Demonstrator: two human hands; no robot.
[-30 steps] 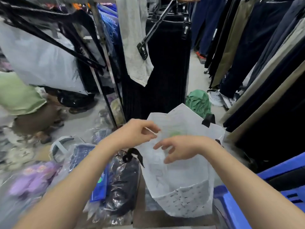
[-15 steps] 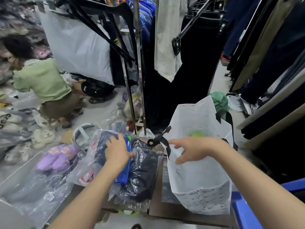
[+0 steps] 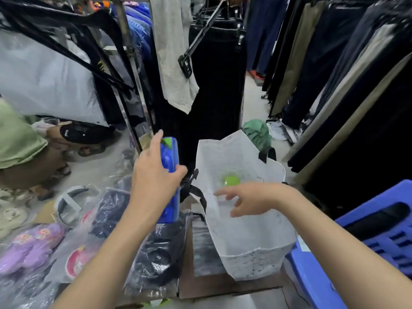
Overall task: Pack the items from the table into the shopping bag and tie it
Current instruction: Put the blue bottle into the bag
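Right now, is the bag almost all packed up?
Not yet. Something green seems to sit in the white shopping bag already. The left hand holds a blue packet beside the bag, while the right hand hovers open at the bag's mouth. Dark clothes in plastic wrap remain on the table, and the bag's black handles hang untied.

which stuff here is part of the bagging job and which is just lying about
Part of the job:
- white shopping bag
- blue packet in the left hand
- right hand at the bag's mouth
- dark wrapped clothes

Lying about:
- purple sandals
- green cap
- blue crate
- hanging trousers
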